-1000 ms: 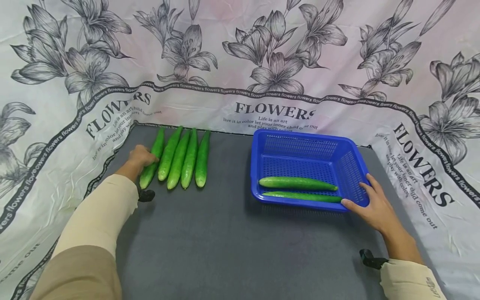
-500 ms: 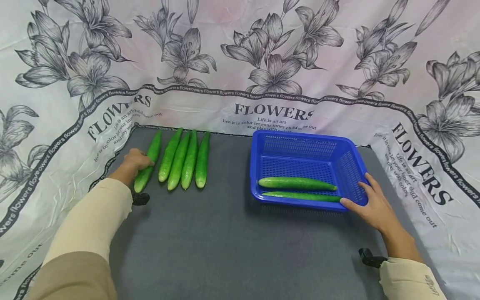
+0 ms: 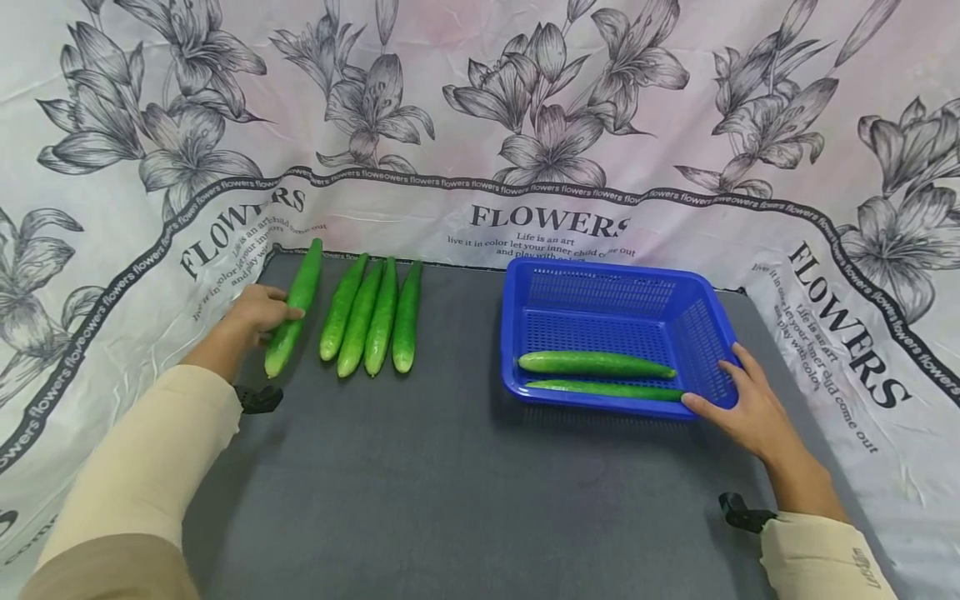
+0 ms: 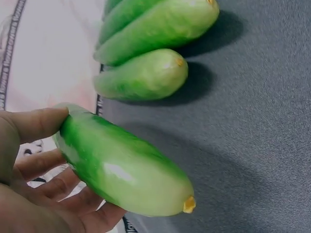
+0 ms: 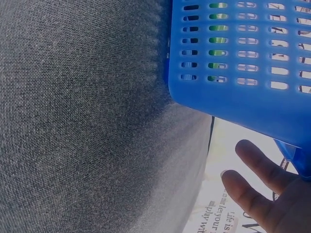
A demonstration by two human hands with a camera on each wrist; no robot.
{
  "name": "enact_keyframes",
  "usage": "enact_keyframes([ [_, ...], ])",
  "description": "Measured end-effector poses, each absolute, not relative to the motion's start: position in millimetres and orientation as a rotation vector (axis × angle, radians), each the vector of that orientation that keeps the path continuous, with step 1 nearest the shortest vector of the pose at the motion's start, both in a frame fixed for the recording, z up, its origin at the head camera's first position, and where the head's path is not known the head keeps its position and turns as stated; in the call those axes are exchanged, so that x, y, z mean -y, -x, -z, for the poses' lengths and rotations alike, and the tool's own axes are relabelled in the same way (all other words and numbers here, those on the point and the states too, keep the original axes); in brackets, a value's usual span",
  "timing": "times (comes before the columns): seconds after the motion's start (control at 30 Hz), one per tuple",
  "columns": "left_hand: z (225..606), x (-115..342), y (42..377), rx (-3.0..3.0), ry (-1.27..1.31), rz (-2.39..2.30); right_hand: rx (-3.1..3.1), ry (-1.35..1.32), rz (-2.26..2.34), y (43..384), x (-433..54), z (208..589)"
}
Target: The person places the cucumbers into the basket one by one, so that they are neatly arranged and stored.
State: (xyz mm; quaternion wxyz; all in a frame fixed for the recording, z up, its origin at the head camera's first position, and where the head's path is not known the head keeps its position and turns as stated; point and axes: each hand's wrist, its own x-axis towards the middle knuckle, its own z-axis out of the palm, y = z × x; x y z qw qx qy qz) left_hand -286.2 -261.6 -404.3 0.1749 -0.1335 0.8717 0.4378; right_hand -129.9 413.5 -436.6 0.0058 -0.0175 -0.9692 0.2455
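Observation:
My left hand point(image 3: 258, 312) grips a green cucumber point(image 3: 303, 283) at the left of the table. In the left wrist view, the thumb lies over this cucumber point(image 4: 124, 167) and the fingers curl beneath it; it is raised above the cloth. To its right lies a row of several cucumbers point(image 3: 360, 321), side by side. On the right, my right hand point(image 3: 759, 421) holds the near right corner of a blue plastic basket point(image 3: 508, 333), with thumb and fingertips over the rim. Two cucumbers lie crosswise in the basket, a rear one point(image 3: 596, 364) and a front one point(image 3: 607, 390).
A dark grey cloth point(image 3: 465, 492) covers the table. White flower-printed fabric point(image 3: 420, 200) rises behind it and along both sides. Each wrist wears a small black device, such as the left one point(image 3: 258, 399).
My left hand has drawn the leftmost cucumber left, away from the row, and raised it. My right hand and the basket have stayed in place.

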Motion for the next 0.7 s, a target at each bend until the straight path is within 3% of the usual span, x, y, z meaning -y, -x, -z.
enact_keyframes([
  [0.7,360.3,231.6,270.1,-2.478,0.133,-1.264,3.029,0.035,-0.785,129.0,-415.7,437.7],
])
